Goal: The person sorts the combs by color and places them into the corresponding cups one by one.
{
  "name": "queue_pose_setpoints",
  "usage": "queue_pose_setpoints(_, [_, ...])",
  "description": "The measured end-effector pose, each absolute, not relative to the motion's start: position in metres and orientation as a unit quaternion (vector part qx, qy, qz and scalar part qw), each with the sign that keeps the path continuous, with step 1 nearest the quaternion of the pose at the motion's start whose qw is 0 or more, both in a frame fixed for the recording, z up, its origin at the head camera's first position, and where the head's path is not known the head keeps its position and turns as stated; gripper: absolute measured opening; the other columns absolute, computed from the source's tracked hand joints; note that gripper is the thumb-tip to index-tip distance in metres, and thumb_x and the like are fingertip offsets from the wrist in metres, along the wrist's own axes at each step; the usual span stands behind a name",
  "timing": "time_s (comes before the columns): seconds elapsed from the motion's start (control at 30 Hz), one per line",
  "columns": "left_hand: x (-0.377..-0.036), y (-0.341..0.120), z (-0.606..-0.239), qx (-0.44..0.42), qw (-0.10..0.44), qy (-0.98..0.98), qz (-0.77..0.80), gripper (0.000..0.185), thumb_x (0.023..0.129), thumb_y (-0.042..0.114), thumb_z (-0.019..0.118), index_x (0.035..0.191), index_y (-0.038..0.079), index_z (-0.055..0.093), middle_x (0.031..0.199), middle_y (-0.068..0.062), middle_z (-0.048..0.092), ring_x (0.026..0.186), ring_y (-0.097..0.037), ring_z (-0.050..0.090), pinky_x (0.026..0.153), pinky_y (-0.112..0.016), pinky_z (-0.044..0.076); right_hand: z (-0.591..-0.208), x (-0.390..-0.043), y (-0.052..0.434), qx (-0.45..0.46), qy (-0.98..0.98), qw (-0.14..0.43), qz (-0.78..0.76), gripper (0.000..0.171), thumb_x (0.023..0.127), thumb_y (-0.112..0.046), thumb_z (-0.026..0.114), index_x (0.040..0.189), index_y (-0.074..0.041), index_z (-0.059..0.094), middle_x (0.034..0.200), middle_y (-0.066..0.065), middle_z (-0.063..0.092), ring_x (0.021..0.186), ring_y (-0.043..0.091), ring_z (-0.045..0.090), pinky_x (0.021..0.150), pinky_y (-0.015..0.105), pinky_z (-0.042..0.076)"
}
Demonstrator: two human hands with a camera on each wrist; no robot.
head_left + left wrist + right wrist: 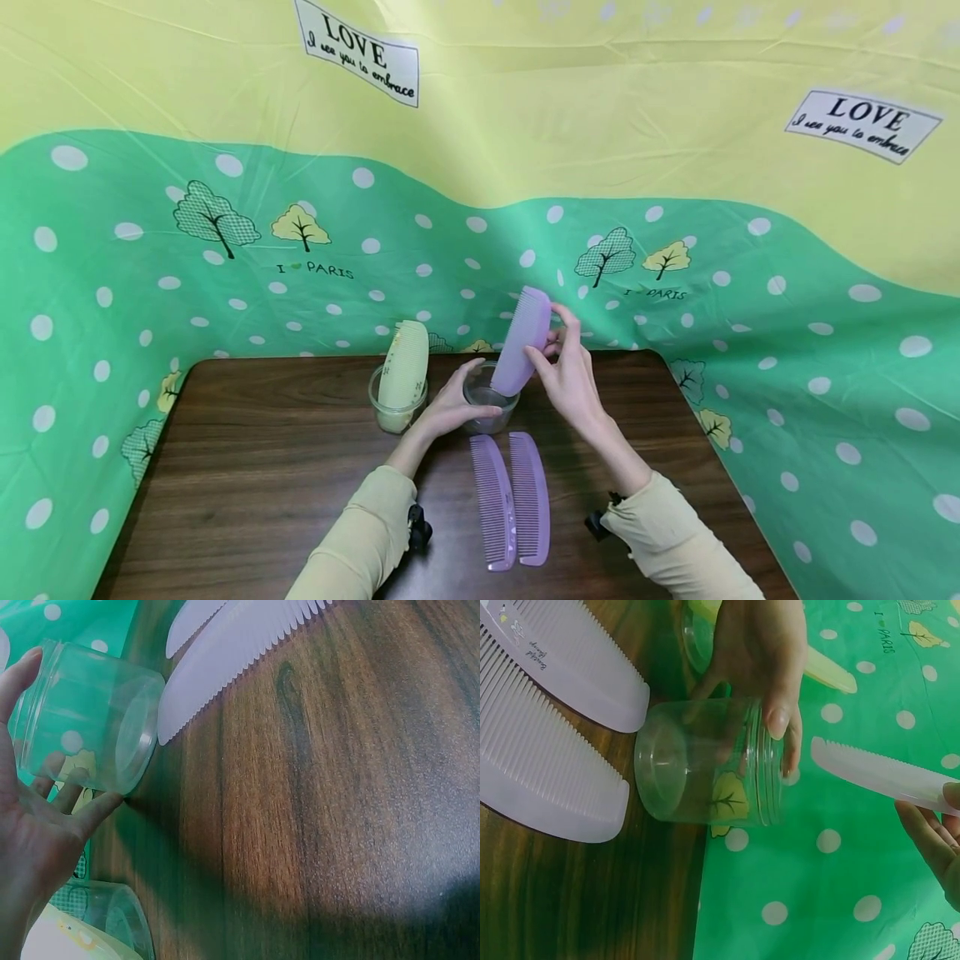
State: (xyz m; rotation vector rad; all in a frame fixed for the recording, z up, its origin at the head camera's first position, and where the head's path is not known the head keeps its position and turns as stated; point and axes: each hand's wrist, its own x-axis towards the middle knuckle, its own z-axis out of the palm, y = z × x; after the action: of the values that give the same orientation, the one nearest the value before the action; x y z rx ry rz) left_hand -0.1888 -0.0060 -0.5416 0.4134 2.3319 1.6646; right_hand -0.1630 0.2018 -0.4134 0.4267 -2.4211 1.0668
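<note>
Holding a purple comb (522, 340) pinched in the right hand (572, 379) above the clear jar (489, 406) near the surface's far edge, with the left hand (450, 407) curled round it. Jar looks light, so a crooked poke could probably tip it.

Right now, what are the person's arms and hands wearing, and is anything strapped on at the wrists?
Both arms wear long pale yellow sleeves, the left sleeve and right sleeve, with ribbed cuffs ending at the wrists. The left hand and right hand are bare: no gloves, rings or watch visible. A small black device sits at each cuff, left and right. No cables or markings show.
</note>
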Motion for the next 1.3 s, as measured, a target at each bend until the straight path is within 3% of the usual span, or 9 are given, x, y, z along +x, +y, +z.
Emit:
queue_pose_setpoints(0.37, [-0.187, -0.006, -0.541, 0.144, 0.125, 0.794, 0.577, 0.099, 0.080, 0.040, 0.088, 0.161, 0.027, 0.031, 0.164, -0.008, 0.038, 0.150, -0.032, 0.039, 0.119, -0.057, 0.036, -0.421, -0.165, 0.196, 0.164, -0.883, 0.223, 0.379, 0.076, 0.094, -0.009, 0.074, 0.155, -0.015, 0.028, 0.101, 0.015, 0.062, 0.083, 0.022, 0.064, 0.065, 0.030, 0.055])
queue_pose_setpoints(0.67, [-0.188, -0.006, -0.542, 0.137, 0.128, 0.798, 0.573, 0.099, 0.080, 0.042, 0.087, 0.160, 0.031, 0.031, 0.163, -0.004, 0.039, 0.149, -0.029, 0.039, 0.119, -0.056, 0.037, -0.428, -0.166, 0.193, 0.161, -0.885, 0.214, 0.380, 0.074, 0.095, -0.009, 0.073, 0.154, -0.015, 0.029, 0.103, 0.015, 0.062, 0.083, 0.023, 0.064, 0.062, 0.028, 0.055])
queue_pose_setpoints(0.93, [-0.189, -0.005, -0.544, 0.137, 0.126, 0.799, 0.572, 0.100, 0.080, 0.041, 0.088, 0.161, 0.028, 0.031, 0.163, -0.005, 0.040, 0.149, -0.029, 0.040, 0.119, -0.056, 0.036, -0.434, -0.166, 0.189, 0.168, -0.883, 0.217, 0.381, 0.073, 0.094, -0.007, 0.074, 0.153, -0.013, 0.031, 0.101, 0.016, 0.062, 0.080, 0.022, 0.064, 0.057, 0.027, 0.055])
queue_pose_setpoints(1.3, [-0.189, -0.004, -0.544, 0.136, 0.124, 0.799, 0.572, 0.100, 0.080, 0.038, 0.088, 0.161, 0.025, 0.031, 0.164, -0.004, 0.038, 0.152, -0.028, 0.036, 0.122, -0.055, 0.033, -0.445, -0.168, 0.186, 0.161, -0.892, 0.206, 0.369, 0.072, 0.095, -0.009, 0.073, 0.154, -0.014, 0.031, 0.098, 0.015, 0.065, 0.081, 0.023, 0.062, 0.064, 0.030, 0.054])
